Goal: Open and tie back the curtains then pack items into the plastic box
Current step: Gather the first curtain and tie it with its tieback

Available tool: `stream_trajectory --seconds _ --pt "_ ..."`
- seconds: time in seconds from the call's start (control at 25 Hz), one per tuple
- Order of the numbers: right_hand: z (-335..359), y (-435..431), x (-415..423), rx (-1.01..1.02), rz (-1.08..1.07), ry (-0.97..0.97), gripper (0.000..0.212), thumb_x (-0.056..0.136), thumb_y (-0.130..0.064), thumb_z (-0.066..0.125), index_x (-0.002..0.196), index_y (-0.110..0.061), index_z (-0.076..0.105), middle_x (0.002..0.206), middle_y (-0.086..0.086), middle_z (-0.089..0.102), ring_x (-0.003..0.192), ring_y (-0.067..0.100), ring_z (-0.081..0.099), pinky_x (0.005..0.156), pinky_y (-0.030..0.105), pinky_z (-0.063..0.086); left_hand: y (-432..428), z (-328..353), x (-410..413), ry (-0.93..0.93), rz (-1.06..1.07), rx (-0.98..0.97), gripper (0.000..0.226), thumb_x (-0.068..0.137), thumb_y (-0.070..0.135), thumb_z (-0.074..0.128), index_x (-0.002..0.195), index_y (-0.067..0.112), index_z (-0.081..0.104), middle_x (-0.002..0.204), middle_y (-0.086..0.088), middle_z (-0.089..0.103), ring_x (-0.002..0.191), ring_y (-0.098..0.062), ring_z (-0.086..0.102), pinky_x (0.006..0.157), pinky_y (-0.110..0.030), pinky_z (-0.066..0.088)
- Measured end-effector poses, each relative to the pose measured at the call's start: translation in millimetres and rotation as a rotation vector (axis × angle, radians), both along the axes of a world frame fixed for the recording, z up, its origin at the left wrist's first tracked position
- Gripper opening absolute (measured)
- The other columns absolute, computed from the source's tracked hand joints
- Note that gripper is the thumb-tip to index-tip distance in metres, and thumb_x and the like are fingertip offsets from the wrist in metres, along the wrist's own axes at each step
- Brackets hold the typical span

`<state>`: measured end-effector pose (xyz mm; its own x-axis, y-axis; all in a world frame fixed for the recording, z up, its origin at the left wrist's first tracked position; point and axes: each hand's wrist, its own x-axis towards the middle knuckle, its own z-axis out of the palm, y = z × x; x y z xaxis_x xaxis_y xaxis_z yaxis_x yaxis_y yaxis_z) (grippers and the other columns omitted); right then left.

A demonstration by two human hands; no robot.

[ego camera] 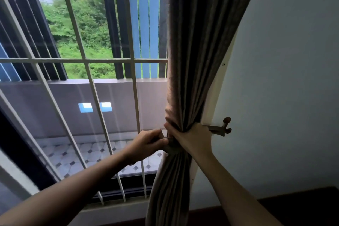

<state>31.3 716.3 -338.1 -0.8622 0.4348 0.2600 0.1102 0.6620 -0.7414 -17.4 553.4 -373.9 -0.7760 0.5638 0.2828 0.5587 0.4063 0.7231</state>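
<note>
A brown-grey curtain [198,51] hangs gathered at the right side of the window. My right hand [192,138] grips the bunched curtain at its narrow waist. My left hand [148,142] pinches the end of a fabric tieback band [173,149] that wraps the curtain just below my right hand. A small metal ring shows at my left fingertips. A brown wall hook [222,127] sticks out of the wall right of my right hand, with nothing looped on it. No plastic box is in view.
White window bars [86,60] cross the glass to the left. The white window frame [216,97] runs behind the curtain. A pale wall [284,79] fills the right. A dark wooden surface [302,205] lies at the bottom right.
</note>
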Motion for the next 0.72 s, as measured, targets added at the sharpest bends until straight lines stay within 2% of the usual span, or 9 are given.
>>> stream_trajectory --seconds 0.08,0.16,0.24,0.32,0.44,0.48,0.52,0.6,0.72 --pt "2.7 -3.6 -6.4 0.015 -0.046 -0.021 0.072 0.044 -0.087 0.058 0.07 -0.02 0.067 0.065 -0.006 0.066 0.068 0.011 0.065 0.066 0.026 0.054 -1.1 -2.3 -8.8 -0.016 -0.055 0.042 0.03 0.086 0.024 0.064 0.062 0.033 0.049 0.051 0.014 0.053 0.048 -0.001 0.045 0.048 -0.016 0.037" --pt "3.9 -7.1 -10.7 0.018 -0.074 -0.029 0.068 0.047 -0.081 0.063 0.074 -0.019 0.067 0.067 -0.007 0.066 0.068 0.009 0.063 0.068 0.026 0.054 -2.9 -1.9 -16.6 -0.042 -0.097 0.019 0.026 0.085 0.032 0.063 0.063 0.031 0.049 0.054 0.008 0.054 0.051 -0.003 0.046 0.05 -0.023 0.039" --pt "3.6 -13.4 -12.3 0.02 -0.11 -0.009 0.057 0.059 -0.071 0.065 0.077 -0.018 0.069 0.07 -0.003 0.069 0.071 0.013 0.067 0.067 0.025 0.054 -6.3 0.1 -24.5 -0.014 -0.129 -0.034 0.028 0.088 0.032 0.062 0.065 0.031 0.046 0.056 0.015 0.059 0.053 -0.001 0.051 0.053 -0.021 0.041" --pt "3.2 -17.7 -9.4 0.035 -0.155 0.01 0.045 0.072 -0.058 0.064 0.081 -0.015 0.07 0.076 0.004 0.072 0.079 0.022 0.068 0.068 0.024 0.052 -5.3 3.7 -25.7 0.09 -0.165 -0.093 0.024 0.088 0.042 0.056 0.072 0.027 0.048 0.068 0.015 0.066 0.063 -0.002 0.06 0.058 -0.023 0.046" --pt "0.5 -14.9 9.6 0.026 -0.226 0.026 0.041 0.081 -0.047 0.06 0.092 -0.01 0.071 0.092 0.015 0.071 0.091 0.032 0.065 0.075 0.027 0.048 5.1 7.8 -27.6 0.295 -0.261 -0.309 0.041 0.087 0.054 0.042 0.092 0.015 0.05 0.082 -0.001 0.064 0.073 -0.02 0.062 0.061 -0.028 0.042" --pt "-2.6 -12.1 19.0 0.016 -0.252 0.029 0.044 0.08 -0.051 0.057 0.088 -0.01 0.071 0.09 0.016 0.071 0.09 0.033 0.065 0.074 0.029 0.048 8.2 8.5 -29.6 0.311 -0.343 -0.366 0.046 0.085 0.059 0.039 0.098 0.016 0.05 0.081 0.0 0.063 0.072 -0.018 0.061 0.06 -0.027 0.043" --pt "-5.0 -10.0 30.5 0.011 -0.292 0.031 0.047 0.076 -0.055 0.052 0.083 -0.011 0.07 0.086 0.016 0.071 0.087 0.033 0.065 0.071 0.029 0.047 10.9 13.7 -30.5 0.29 -0.449 -0.389 0.046 0.083 0.06 0.043 0.101 0.019 0.05 0.076 0.007 0.061 0.068 -0.009 0.06 0.058 -0.022 0.043" --pt "-7.7 -4.2 55.0 0.021 -0.375 0.03 0.052 0.074 -0.057 0.049 0.081 -0.01 0.07 0.083 0.015 0.071 0.083 0.031 0.066 0.065 0.028 0.045 16.9 24.0 -34.5 0.25 -0.657 -0.438 0.033 0.084 0.048 0.059 0.106 0.023 0.057 0.07 0.021 0.051 0.063 0.008 0.052 0.058 -0.008 0.038" --pt "-3.8 11.3 89.1 -0.02 -0.503 0.085 0.041 0.082 -0.045 0.06 0.088 -0.007 0.072 0.087 0.016 0.072 0.086 0.03 0.068 0.069 0.028 0.05 35.3 34.2 -42.1 0.221 -0.867 -0.485 0.023 0.088 0.031 0.061 0.109 0.022 0.064 0.083 0.021 0.056 0.071 0.017 0.051 0.067 -0.001 0.037"
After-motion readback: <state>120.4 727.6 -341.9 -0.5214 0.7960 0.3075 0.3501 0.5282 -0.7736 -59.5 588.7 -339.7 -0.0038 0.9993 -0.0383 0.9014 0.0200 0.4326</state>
